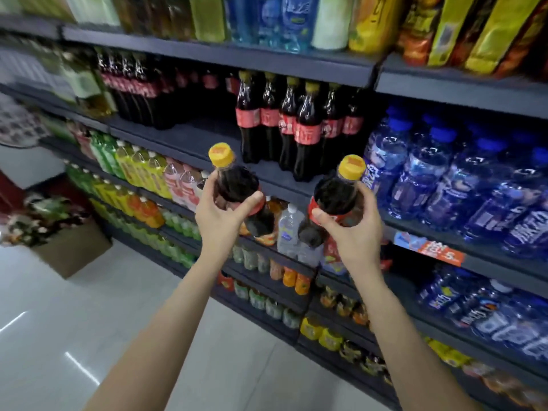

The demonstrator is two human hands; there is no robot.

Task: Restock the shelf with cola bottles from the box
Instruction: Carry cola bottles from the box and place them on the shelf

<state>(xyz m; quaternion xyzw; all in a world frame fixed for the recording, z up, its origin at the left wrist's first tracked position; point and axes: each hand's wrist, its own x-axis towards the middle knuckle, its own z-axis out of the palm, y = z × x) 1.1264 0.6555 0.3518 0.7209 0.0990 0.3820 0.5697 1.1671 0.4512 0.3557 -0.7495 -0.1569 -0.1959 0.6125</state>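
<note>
Far left on the floor I see the box [71, 250], well apart from my hands. My left hand [221, 216] has its fingers and thumb curled round a cola bottle [237, 185] at the label, yellow cap up and tipped slightly left. My right hand [350, 229] grips a second bottle [336, 194] the same way, thumb across the red label, cap leaning right. Both bottles hang in the air in front of the shelf [192, 137], not yet touching it.

The bare stretch of shelf lies up and left of my left bottle, between the dark cola packs [139, 87] on the left and the row of yellow-capped colas [296, 120] on the right. I judge that gap to be the place for both.

To do this well, I would lift the left bottle first and set it down upright just beside the standing row, base flat before I let go. The board above sits close over the caps, so I would go in low and level, not tipped. Then the right bottle follows beside it, label outward. The risk is knocking the front bottle of the row, so I would slide in gently.

Further right stand blue water bottles [430, 179], which I leave alone.
</note>
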